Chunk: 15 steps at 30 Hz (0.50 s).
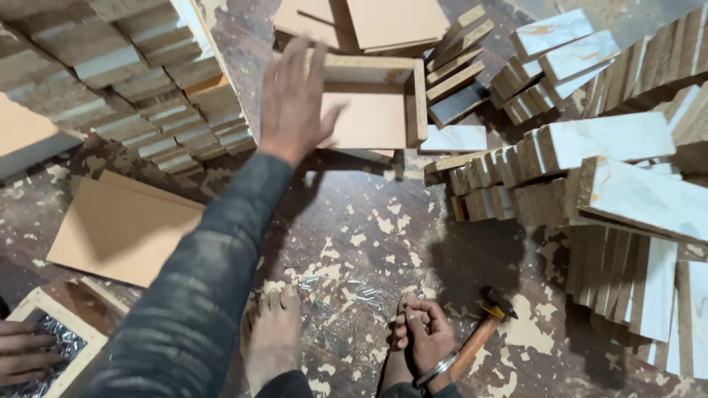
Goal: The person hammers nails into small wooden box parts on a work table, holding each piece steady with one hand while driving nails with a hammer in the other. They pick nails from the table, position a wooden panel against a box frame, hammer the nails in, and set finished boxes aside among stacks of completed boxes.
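The open wooden box frame (372, 103) sits at about 12 o'clock, on a worn floor (354, 221) flecked with pale chips. The left hand (295, 99) reaches out over the frame's left side, fingers spread and nearly straight; it overlaps the left wall, but whether it grips the wood or only rests against it cannot be told, since the hand hides that edge. A dark sleeve (199, 295) runs back from it toward 7 o'clock.

The right hand (424, 332), at 5 o'clock, is loosely curled with a metal bangle at the wrist. A hammer (483, 328) with a wooden handle lies just beside it; the handle's lower end passes behind the hand, so whether the fingers grasp it is unclear. A bare foot (273, 339) shows at 6 o'clock, with a scatter of small nails (354, 295) just above it.

Stacks of pale-faced board strips (619, 155) fill the 3 o'clock side and more strips (147, 81) pile at 10 o'clock. A flat brown panel (118, 228) lies at 9 o'clock. At 8 o'clock another person's hand (22, 354) is cut off by the edge.
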Available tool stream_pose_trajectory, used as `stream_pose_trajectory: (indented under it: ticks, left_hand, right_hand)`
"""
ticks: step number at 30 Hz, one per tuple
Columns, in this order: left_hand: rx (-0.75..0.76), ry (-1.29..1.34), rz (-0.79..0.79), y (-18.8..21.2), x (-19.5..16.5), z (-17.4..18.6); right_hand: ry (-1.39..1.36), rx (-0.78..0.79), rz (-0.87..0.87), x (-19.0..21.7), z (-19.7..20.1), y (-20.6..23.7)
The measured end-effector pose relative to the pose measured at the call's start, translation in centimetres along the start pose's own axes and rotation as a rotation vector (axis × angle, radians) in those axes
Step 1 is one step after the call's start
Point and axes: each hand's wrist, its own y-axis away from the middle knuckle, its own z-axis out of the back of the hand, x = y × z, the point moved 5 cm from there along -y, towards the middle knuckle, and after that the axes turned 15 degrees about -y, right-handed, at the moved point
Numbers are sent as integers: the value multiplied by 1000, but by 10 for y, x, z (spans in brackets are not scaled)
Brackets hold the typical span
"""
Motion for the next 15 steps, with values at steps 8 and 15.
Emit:
stream_pose_trajectory:
  ticks: [8, 15]
  left_hand:
    - [198, 231, 260, 62, 9, -28]
    - [48, 222, 356, 63, 22, -34]
  right_hand:
    - [151, -19, 15, 6, -9, 0]
    - [330, -27, 133, 11, -15, -2]
